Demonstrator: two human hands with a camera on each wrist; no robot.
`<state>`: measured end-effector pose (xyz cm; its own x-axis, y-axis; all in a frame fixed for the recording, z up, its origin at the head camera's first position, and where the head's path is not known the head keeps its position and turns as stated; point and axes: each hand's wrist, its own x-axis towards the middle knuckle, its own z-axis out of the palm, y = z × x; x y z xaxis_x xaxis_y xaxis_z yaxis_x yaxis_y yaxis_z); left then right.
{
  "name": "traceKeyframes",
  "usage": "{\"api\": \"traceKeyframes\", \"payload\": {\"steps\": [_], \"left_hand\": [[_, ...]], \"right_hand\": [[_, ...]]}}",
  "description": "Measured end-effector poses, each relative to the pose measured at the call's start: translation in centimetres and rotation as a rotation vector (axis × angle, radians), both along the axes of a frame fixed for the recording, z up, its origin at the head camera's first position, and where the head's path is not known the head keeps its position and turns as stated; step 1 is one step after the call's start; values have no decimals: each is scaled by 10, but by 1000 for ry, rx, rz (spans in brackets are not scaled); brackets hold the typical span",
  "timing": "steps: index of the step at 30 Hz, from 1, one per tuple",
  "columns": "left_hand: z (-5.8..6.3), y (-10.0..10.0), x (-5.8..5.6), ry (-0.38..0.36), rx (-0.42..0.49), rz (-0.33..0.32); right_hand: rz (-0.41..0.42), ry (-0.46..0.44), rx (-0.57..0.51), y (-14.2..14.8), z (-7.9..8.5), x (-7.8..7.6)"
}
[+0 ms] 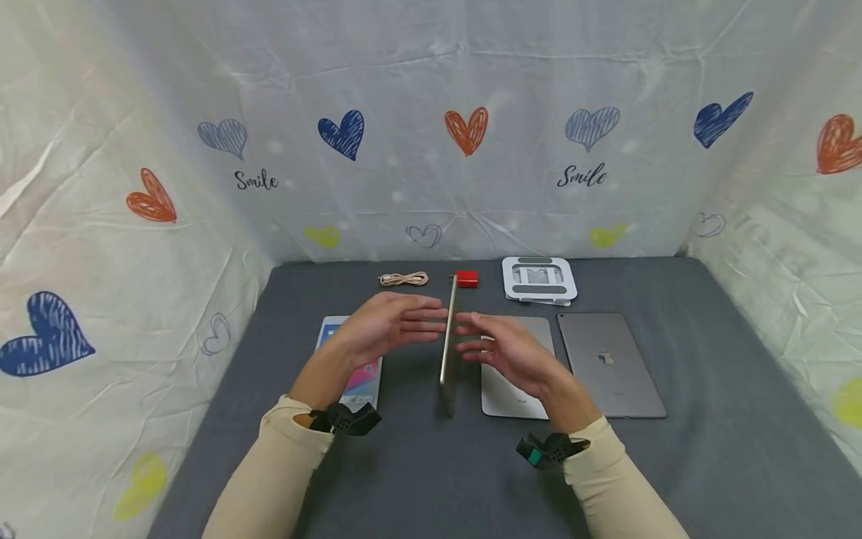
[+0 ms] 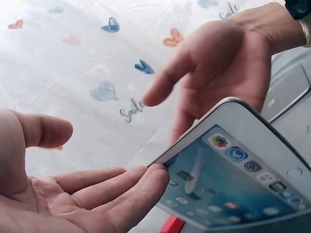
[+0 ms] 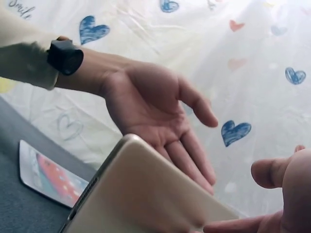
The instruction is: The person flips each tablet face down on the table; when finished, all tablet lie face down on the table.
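Observation:
A gold-backed tablet (image 1: 447,337) stands on edge between my two hands, seen nearly edge-on in the head view. Its lit screen with app icons (image 2: 214,170) faces my left hand, and the plain gold back (image 3: 141,189) faces my right. My left hand (image 1: 387,326) has its fingers straight, fingertips at the screen side and thumb apart. On the other side my right hand (image 1: 515,352) holds its fingers extended, their tips right at the back. Neither hand curls round the tablet. In the left wrist view, the right fingertips are hidden behind it.
A white tablet with a lit screen (image 1: 364,389) lies partly under my left forearm. Right of centre lie a silver tablet (image 1: 501,393) and a grey tablet (image 1: 609,367), backs up. Along the back are a coiled cable (image 1: 404,278), a red charger (image 1: 468,278) and a white folding stand (image 1: 539,289).

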<state>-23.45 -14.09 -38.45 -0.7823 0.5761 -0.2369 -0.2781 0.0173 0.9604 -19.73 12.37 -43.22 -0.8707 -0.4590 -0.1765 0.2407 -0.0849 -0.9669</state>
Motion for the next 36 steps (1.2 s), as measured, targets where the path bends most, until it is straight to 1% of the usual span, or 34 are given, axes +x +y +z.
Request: {"api": "traceKeyframes", "payload": {"steps": [4, 6, 10, 13, 15, 18, 21, 23, 25, 29, 31, 33, 36], "left_hand": [[0, -16, -1, 7, -36, 5], [-1, -23, -2, 4, -54, 6], [-7, -36, -2, -24, -61, 18], [-13, -45, -2, -47, -71, 53], [-17, -49, -1, -64, -96, 79], [-26, -56, -1, -95, -137, 95], [-38, -60, -2, -123, -169, 99], [-46, -60, -4, -142, -176, 104], [-53, -58, -5, -155, -173, 95], [-62, -51, -4, -198, -169, 91], [-65, -48, -4, -211, -185, 98], [-67, -45, -3, -202, -218, 105], [-69, -40, -2, -159, -280, 107]], "right_hand": [[18, -53, -19, 0, -14, -2], [13, -81, -18, 0, -21, -2], [5, -120, 1, 1, -33, -2], [3, -135, 16, 2, -39, -1], [5, -143, 23, 2, -42, -1], [2, -154, 30, 1, -45, 1], [-2, -155, 38, 0, -46, 2], [-3, -151, 48, 0, -46, 3], [-4, -145, 57, 1, -45, 3], [-9, -132, 72, 2, -45, 5], [-13, -123, 80, 3, -45, 5], [-15, -116, 86, 3, -45, 5], [-15, -109, 93, 5, -44, 6]]}}
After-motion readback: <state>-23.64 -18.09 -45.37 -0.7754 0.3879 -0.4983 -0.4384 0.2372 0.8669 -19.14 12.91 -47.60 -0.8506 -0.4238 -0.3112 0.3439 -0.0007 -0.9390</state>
